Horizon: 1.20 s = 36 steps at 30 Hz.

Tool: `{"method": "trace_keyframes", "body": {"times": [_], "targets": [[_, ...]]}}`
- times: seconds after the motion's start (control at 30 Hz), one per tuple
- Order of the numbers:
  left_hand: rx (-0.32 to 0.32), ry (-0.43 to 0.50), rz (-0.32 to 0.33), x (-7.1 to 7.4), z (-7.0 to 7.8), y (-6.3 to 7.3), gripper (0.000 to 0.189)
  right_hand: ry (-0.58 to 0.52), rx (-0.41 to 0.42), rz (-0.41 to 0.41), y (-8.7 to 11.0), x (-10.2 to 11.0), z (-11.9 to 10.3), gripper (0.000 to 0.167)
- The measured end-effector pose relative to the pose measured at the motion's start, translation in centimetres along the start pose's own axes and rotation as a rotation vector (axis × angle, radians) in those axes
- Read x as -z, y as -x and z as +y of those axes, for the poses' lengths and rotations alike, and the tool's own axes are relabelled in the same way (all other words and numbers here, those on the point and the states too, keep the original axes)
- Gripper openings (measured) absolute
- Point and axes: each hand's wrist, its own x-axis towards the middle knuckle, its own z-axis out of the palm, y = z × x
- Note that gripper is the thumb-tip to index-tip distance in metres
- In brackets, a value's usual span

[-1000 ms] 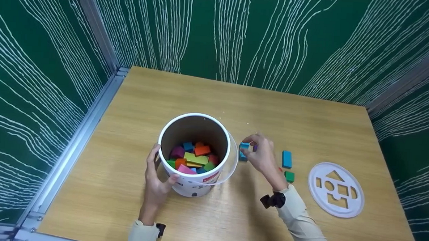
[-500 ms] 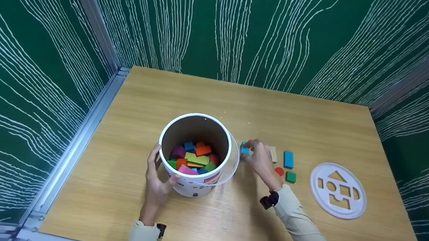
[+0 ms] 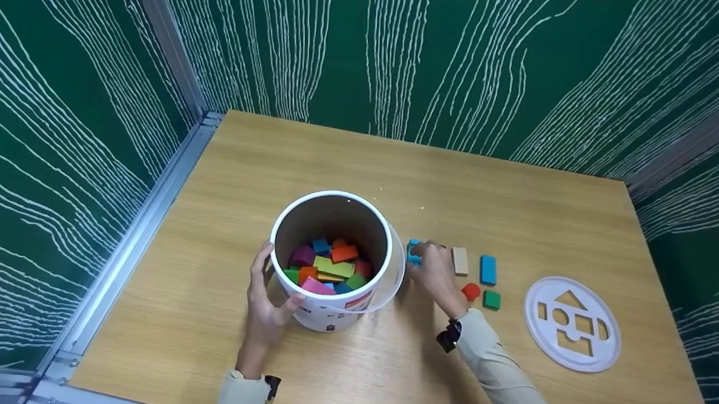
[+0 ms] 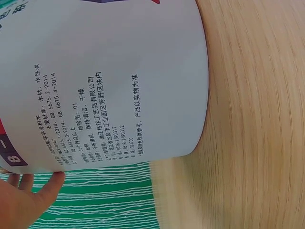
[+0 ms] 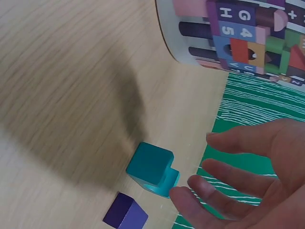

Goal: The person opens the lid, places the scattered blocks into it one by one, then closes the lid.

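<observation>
A white bucket (image 3: 330,320) of colourful blocks stands on the table. My left hand (image 3: 264,307) holds its left side, thumb on the front wall and fingers up by the rim. The left wrist view shows fingertips (image 4: 52,183) against the printed wall. Right of the bucket, my right hand (image 3: 436,275) is beside a blue block (image 3: 414,244). In the right wrist view this block (image 5: 150,164) stands upright with a notch in its side. The fingers there are spread and loosely bent, one fingertip right at its edge, with nothing between them. A purple block (image 5: 126,212) stands alongside.
Right of my hand lie a beige block (image 3: 459,261), a blue block (image 3: 488,270), a red round block (image 3: 470,292) and a green block (image 3: 492,300). Farther right is a white lid (image 3: 543,342) with shaped holes. The bucket's clear handle (image 3: 402,275) hangs toward the right hand.
My right hand has come down and slightly nearer, beside the notched blue block. The beige and red blocks have come into full view. The left hand keeps its place on the bucket.
</observation>
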Motion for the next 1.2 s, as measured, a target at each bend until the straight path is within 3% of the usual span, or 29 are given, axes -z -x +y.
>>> {"method": "trace_keyframes", "body": {"times": [0.13, 0.33, 0.53, 0.6, 0.77, 0.93, 1.1, 1.2], "targets": [[0.005, 0.005, -0.005, 0.0, 0.0, 0.0, 0.085, 0.022, 0.004, -0.032, -0.2, -0.3, 0.1, 0.009], [-0.004, 0.005, -0.005, 0.0, 0.3, -0.1, 0.085, 0.052, -0.034, -0.074, -0.2, -0.6, 0.0, 0.017], [-0.05, 0.024, 0.002, 0.1, 2.8, -0.5, 0.082, 0.093, 0.009, -0.052, -0.2, -1.1, 0.2, 0.014], [-0.053, 0.012, 0.006, 0.0, 2.5, -0.5, 0.082, 0.112, 0.013, -0.046, -0.1, -1.2, 0.2, 0.013], [-0.048, -0.001, 0.005, -0.1, -0.1, -0.1, 0.085, 0.121, 0.006, -0.039, 0.0, -1.6, 0.4, 0.012], [-0.014, 0.001, 0.0, 0.0, 0.0, -0.1, 0.086, 0.087, 0.044, -0.028, 0.2, -2.0, 0.9, 0.014], [-0.005, -0.008, 0.002, 0.0, 0.0, -0.1, 0.087, 0.042, 0.022, -0.071, 0.3, -2.1, 1.0, 0.004], [-0.012, -0.008, 0.003, -0.1, -0.1, -0.2, 0.086, 0.034, 0.001, -0.085, 0.3, -1.9, 0.9, 0.007]]}}
